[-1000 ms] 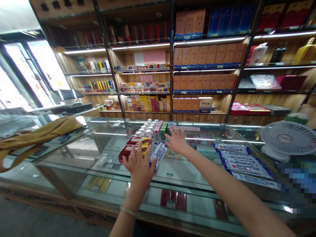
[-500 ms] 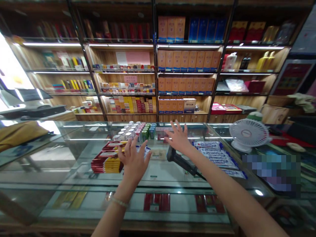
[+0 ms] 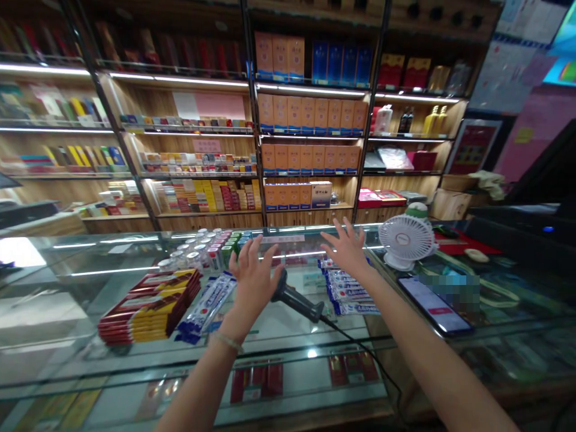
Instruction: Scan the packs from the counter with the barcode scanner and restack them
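My left hand [image 3: 254, 273] is raised over the glass counter [image 3: 265, 327] with its fingers spread and nothing in it. It is nearest to a black barcode scanner [image 3: 299, 303], which lies on the glass with its cable running toward me. Left of that hand lie blue-and-white wrapped bars [image 3: 204, 309] and stacks of red-and-yellow packets [image 3: 146, 306]. My right hand [image 3: 348, 249], also open and holding nothing, hovers by a second group of blue-and-white wrapped bars [image 3: 348, 288], which my forearm partly covers.
Small jars and tubes [image 3: 207, 246] stand in rows behind my left hand. To the right are a white fan [image 3: 407, 240] and a phone [image 3: 432, 306]. Red boxes [image 3: 256, 381] show under the glass. Lit shelves with orange boxes [image 3: 312, 159] line the back wall.
The view has swung to the right, so the shelves and counter goods sit further left in it. Both hands stay raised and open; the phone and a dark monitor show more fully.
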### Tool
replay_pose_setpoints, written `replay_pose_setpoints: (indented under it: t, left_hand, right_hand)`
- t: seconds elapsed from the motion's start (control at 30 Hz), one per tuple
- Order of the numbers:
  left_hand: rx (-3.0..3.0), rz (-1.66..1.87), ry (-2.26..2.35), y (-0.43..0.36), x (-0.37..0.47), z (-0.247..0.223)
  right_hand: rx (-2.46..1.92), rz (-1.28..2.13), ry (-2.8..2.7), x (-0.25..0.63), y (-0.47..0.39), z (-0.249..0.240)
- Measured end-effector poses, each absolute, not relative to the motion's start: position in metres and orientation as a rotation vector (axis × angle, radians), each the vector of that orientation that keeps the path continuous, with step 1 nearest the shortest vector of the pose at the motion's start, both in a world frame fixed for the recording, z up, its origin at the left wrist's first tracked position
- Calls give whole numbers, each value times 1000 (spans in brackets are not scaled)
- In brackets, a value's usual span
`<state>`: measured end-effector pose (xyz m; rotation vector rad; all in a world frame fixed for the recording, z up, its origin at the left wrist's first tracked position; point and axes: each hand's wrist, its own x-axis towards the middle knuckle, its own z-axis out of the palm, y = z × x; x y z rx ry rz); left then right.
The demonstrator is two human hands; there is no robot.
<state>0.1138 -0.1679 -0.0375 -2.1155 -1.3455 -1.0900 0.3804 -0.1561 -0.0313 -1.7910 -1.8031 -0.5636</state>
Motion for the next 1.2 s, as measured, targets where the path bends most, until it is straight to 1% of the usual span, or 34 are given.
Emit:
replay_pose_setpoints:
  t: [0.23, 0.5, 0.63, 0.87, 1.2]
  left_hand:
    - [-2252, -1070, -1256, -151, 165, -21]
    - [-2323, -1016, -1275, -121, 223, -10]
    - [-2366, -925, -1260, -105, 241, -20]
    - [-2517, -587, -1265, -90, 250, -45]
    - [-2577, -428, -1205, -91, 252, -61]
  right_hand:
    - [-1861, -623, -1732, 437, -167, -37]
    - [-1848, -705, -1723, 469, -163, -38]
    - [-1824, -752, -1752, 474, -161, -53]
    - [-1843, -690, -1823, 478, -156, -78]
    - [-1949, -611, -1952, 499, -166, -89]
